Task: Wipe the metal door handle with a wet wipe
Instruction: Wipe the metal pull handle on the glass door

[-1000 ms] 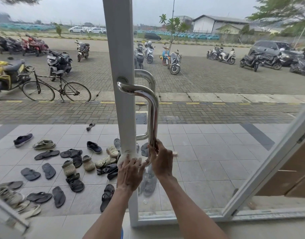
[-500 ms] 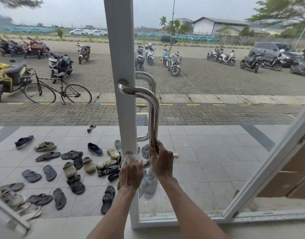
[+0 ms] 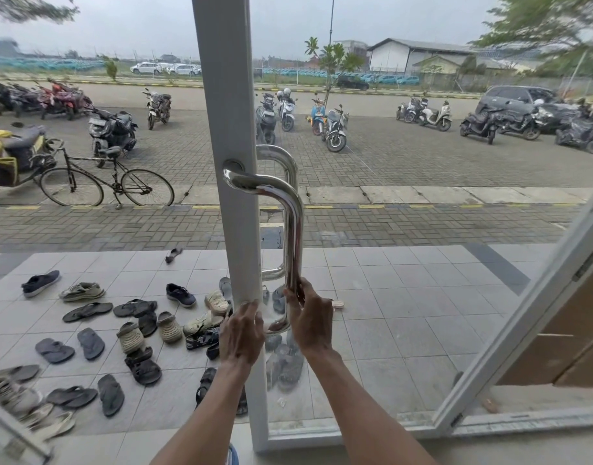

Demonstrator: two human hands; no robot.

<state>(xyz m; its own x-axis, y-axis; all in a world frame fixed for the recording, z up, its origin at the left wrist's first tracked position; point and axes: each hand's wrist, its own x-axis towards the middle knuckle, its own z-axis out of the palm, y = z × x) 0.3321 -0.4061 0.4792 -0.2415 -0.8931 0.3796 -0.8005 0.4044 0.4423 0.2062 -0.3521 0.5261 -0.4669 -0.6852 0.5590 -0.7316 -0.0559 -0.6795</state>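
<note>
A polished metal door handle (image 3: 294, 229) runs down the white frame of a glass door (image 3: 228, 95), with a twin handle behind the glass. My right hand (image 3: 310, 318) is closed around the lower end of the upright bar. My left hand (image 3: 241, 333) presses against the frame at the handle's lower mount, fingers curled. A pale scrap at its fingertips looks like the wet wipe (image 3: 251, 302). Most of it is hidden under the hand.
Beyond the glass, several sandals and shoes (image 3: 134, 333) lie on a tiled porch. A bicycle (image 3: 107, 182) and parked motorbikes (image 3: 335, 129) stand on the paving. A second open door leaf (image 3: 523, 317) slants at the right.
Both hands stay at the bottom of the handle, barely moving. Only the view shifts slightly.
</note>
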